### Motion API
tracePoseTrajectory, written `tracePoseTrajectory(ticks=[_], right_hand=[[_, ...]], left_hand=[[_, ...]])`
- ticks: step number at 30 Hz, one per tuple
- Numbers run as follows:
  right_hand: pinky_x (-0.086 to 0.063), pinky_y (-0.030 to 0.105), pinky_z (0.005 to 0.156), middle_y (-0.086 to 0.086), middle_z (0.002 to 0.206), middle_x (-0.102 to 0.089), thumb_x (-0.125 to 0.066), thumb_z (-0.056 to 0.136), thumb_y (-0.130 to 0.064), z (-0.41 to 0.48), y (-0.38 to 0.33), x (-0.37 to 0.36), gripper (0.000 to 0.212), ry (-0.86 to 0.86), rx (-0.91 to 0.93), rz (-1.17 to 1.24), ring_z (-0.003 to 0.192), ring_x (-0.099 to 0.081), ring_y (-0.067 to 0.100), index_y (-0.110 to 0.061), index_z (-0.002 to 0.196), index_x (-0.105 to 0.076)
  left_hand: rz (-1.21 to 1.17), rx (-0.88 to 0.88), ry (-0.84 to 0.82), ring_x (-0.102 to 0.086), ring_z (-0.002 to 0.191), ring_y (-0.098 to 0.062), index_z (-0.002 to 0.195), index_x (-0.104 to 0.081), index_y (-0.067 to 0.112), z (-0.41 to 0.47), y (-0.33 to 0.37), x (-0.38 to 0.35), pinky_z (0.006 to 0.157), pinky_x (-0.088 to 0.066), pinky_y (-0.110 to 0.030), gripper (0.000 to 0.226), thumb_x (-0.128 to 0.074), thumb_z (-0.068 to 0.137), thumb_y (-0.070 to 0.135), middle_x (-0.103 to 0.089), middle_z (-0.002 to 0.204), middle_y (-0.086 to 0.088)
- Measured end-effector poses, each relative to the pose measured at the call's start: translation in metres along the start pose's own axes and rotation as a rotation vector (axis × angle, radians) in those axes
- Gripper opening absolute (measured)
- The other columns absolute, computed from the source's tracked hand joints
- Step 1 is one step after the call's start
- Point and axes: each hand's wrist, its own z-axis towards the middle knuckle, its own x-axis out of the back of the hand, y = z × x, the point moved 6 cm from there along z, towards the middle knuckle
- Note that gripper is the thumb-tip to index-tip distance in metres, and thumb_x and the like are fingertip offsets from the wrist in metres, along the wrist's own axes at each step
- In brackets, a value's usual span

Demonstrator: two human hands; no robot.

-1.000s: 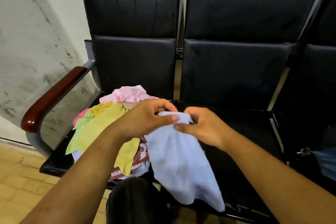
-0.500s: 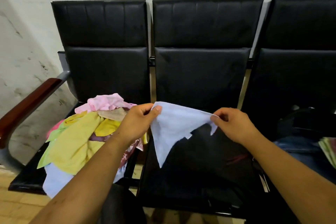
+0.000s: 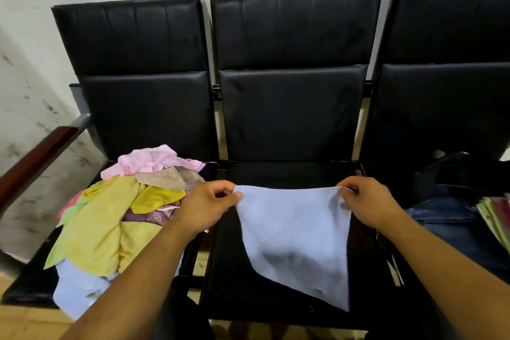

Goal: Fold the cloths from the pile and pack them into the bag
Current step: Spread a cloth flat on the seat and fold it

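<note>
- While both hands pinch the light blue cloth [image 3: 295,234], the left hand [image 3: 209,201] on its upper left corner and the right hand [image 3: 367,201] on its upper right, the head view shows it hanging spread over the middle seat [image 3: 289,174], lower edge slanting to 1 low point.
- Each hold looks like a nip at the very hem; a tug to flatten it could free 1 corner and drop the cloth off the seat front.
- That slanted edge could give a crooked fold unless the 2 held corners are squared first.
- The pile [image 3: 110,218] lies just beside the left forearm; a swung elbow could drag loose pieces off its seat.
- What I take for the bag [image 3: 452,171] sits on the right seat, well apart, its mouth unclear to me; a long reach may undo the fold.
</note>
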Motion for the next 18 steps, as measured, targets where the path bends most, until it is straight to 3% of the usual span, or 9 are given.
tracePoseTrajectory(ticks=[2,4,7,9,14,18], right_hand=[[-0.053,0.031,0.085,-0.005,0.095,-0.068,-0.061,0.101,-0.018,0.006,-0.003,0.003,0.014,0.043,0.023,0.052,0.093,-0.066,0.017,-0.029,0.097,-0.069],[-0.047,0.027,0.084,-0.008,0.094,-0.068,-0.063,0.1,-0.021,0.01,-0.015,0.013,0.013,0.116,0.076,0.117,0.095,-0.063,0.015,-0.029,0.097,-0.072],[-0.043,0.01,0.081,-0.013,0.095,-0.068,-0.067,0.098,-0.023,0.01,-0.037,0.028,0.011,0.214,0.205,0.21,0.088,-0.061,0.0,-0.029,0.101,-0.075],[-0.04,0.001,0.079,-0.014,0.099,-0.069,-0.068,0.097,-0.023,0.008,-0.042,0.033,0.011,0.251,0.281,0.23,0.09,-0.061,-0.006,-0.028,0.103,-0.076],[-0.042,0.002,0.087,-0.012,0.1,-0.071,-0.074,0.091,-0.014,-0.009,-0.023,0.017,0.018,0.236,0.366,0.205,0.097,-0.064,-0.002,-0.03,0.098,-0.077],[-0.042,0.002,0.088,-0.013,0.099,-0.07,-0.077,0.089,-0.015,-0.043,0.017,-0.024,0.015,0.138,0.365,0.111,0.095,-0.065,-0.001,-0.028,0.096,-0.079]], left_hand=[[-0.079,0.05,0.052,-0.064,0.067,-0.006,0.09,-0.076,0.028,0.006,-0.001,-0.002,0.061,-0.05,-0.023,0.01,-0.07,0.096,0.031,-0.073,0.076,0.003],[-0.248,0.12,0.123,-0.074,0.082,-0.021,0.092,-0.076,0.022,0.017,0.001,0.0,0.069,-0.056,-0.028,0.009,-0.07,0.097,0.026,-0.076,0.082,-0.004],[-0.417,0.105,0.216,-0.076,0.096,-0.023,0.102,-0.073,0.014,0.025,0.015,0.011,0.083,-0.061,-0.034,0.011,-0.067,0.099,0.023,-0.078,0.096,-0.007],[-0.422,0.056,0.237,-0.076,0.098,-0.017,0.106,-0.072,0.015,0.021,0.025,0.016,0.087,-0.061,-0.034,0.012,-0.064,0.101,0.023,-0.077,0.102,-0.005],[-0.354,0.038,0.231,-0.075,0.1,-0.016,0.102,-0.074,0.02,-0.002,0.008,0.011,0.093,-0.059,-0.038,0.009,-0.065,0.1,0.021,-0.078,0.1,-0.001],[-0.228,0.165,0.17,-0.075,0.094,-0.022,0.092,-0.076,0.03,-0.036,-0.039,-0.016,0.095,-0.058,-0.045,0.018,-0.07,0.084,0.044,-0.078,0.092,-0.001]])
